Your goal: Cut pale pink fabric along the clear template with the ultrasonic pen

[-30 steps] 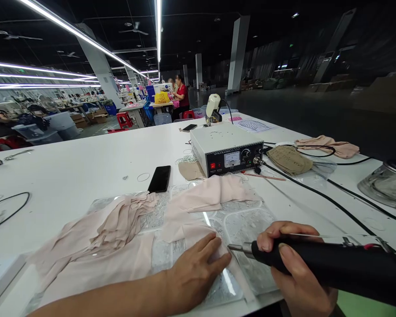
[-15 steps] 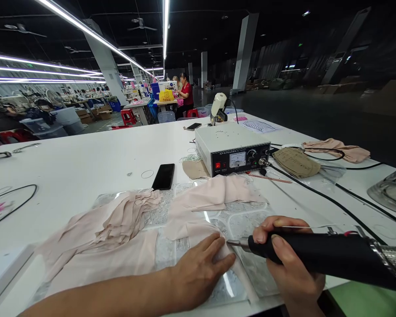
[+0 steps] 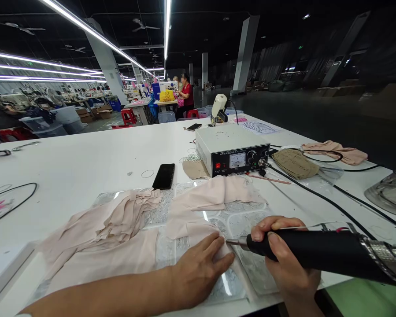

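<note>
My left hand (image 3: 199,268) presses down on a pale pink piece of fabric (image 3: 201,231), thumb apart from the fingers. My right hand (image 3: 288,255) is wrapped round the thick black body of an ultrasonic handpiece (image 3: 320,251), held nearly level. Its narrow metal tip (image 3: 235,242) points left and reaches the fabric beside my left fingertips; whether it touches is too fine to tell. Under the fabric lies a clear patterned sheet (image 3: 253,224) on the white table. To the left is a layered stack of pale pink fabric pieces (image 3: 118,220).
A control box (image 3: 234,149) with a dial stands behind the fabric, a black cable (image 3: 313,193) running from it to the right. A black phone (image 3: 164,176), brown pattern pieces (image 3: 295,163) and a glass jar (image 3: 389,191) lie around. Beyond the table, a person in red (image 3: 186,93) sits at a sewing machine.
The rear of the handpiece and my right hand have shifted slightly left. The tip and my left hand stay in nearly the same place on the fabric.
</note>
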Demonstrator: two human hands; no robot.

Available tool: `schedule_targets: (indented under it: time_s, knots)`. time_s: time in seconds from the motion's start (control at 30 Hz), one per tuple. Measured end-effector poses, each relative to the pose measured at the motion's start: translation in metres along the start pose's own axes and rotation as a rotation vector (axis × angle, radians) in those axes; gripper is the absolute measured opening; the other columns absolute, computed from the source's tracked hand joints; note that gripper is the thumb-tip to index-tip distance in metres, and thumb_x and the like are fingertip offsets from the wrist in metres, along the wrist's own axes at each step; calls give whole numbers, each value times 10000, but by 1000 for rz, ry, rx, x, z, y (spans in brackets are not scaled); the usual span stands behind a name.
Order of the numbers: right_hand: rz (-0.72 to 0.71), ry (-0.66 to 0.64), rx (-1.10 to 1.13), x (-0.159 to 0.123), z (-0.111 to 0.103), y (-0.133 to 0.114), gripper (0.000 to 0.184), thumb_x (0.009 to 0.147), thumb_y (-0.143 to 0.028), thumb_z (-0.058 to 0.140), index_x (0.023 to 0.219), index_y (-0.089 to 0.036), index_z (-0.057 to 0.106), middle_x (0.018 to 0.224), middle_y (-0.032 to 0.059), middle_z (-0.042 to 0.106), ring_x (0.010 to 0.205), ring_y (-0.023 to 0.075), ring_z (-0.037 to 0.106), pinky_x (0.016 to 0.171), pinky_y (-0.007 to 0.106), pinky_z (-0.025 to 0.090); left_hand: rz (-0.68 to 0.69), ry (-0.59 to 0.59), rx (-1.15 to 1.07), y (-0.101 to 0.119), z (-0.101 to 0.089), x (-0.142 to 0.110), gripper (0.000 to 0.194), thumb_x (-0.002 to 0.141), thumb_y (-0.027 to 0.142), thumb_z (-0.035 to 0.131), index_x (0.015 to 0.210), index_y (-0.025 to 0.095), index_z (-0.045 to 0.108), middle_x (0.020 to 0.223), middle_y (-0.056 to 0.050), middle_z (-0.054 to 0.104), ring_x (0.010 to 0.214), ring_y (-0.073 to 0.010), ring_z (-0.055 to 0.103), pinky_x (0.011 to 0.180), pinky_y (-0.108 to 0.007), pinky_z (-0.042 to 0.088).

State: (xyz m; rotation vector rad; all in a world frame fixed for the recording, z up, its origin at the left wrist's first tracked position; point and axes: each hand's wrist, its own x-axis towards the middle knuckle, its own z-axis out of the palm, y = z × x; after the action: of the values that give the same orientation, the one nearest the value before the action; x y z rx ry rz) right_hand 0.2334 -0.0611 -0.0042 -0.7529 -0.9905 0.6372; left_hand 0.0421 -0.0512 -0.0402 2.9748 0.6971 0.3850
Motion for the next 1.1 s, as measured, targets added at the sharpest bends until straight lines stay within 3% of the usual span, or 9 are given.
schedule_targets:
  time_s: [0.13,0.23,0.33,0.47,0.63,0.73,0.93,1.1]
  knots:
    - [34,75,45,0,-3,-7,80,765,-201,637,812,-203,572,737,-4,565,561,131,575,560,323,517,-7,-8,33,1,0,0,457,846,130,539,1300,101,507,1307,-220,523,1288,-357,480,1023,-464,486]
    - [82,140,93,-5,-15,-18,73,747,-207,618,807,-203,576,738,-3,553,546,119,553,550,318,518,-19,-14,-31,-4,-7,1,446,862,119,510,1308,115,522,1306,-193,548,1297,-311,486,1024,-429,493]
    - [152,126,96,-17,-30,-27,92,753,-212,608,835,-219,568,737,-2,533,567,128,554,552,322,520,-101,-1,-160,-15,-20,7,435,864,72,468,1281,141,571,1250,-139,600,1203,-236,570,990,-357,519]
    - [234,69,122,-30,-42,-28,87,789,-233,588,863,-236,542,735,1,523,599,141,557,573,328,527,-135,-8,-231,-31,-37,22,358,866,64,487,1163,154,666,1179,-109,649,1094,-208,629,969,-345,520]
    - [245,11,142,-32,-41,-23,104,785,-247,614,856,-237,538,743,-6,526,592,137,558,589,340,534,-120,-259,-236,-40,-51,44,298,886,117,605,1173,168,666,1205,-85,638,1100,-179,621,970,-272,493]
    - [277,51,158,-35,-36,-26,125,768,-258,630,846,-237,534,745,-14,521,592,131,549,584,329,525,-150,-326,-199,-43,-52,54,276,815,191,734,1088,174,692,1098,-73,658,1021,-195,634,924,-280,501]
    - [239,68,116,-34,-25,-25,176,722,-300,690,827,-216,576,754,-6,561,569,131,559,565,332,513,-336,-425,-143,-46,-47,67,55,807,207,707,780,173,673,821,-29,670,848,-196,641,736,-257,504]
    - [112,205,84,-17,-22,-19,181,664,-269,721,743,-182,583,712,-16,562,546,124,548,559,329,497,-600,-392,-95,-43,-49,70,185,924,299,589,956,127,648,935,-77,673,879,-207,648,748,-329,526]
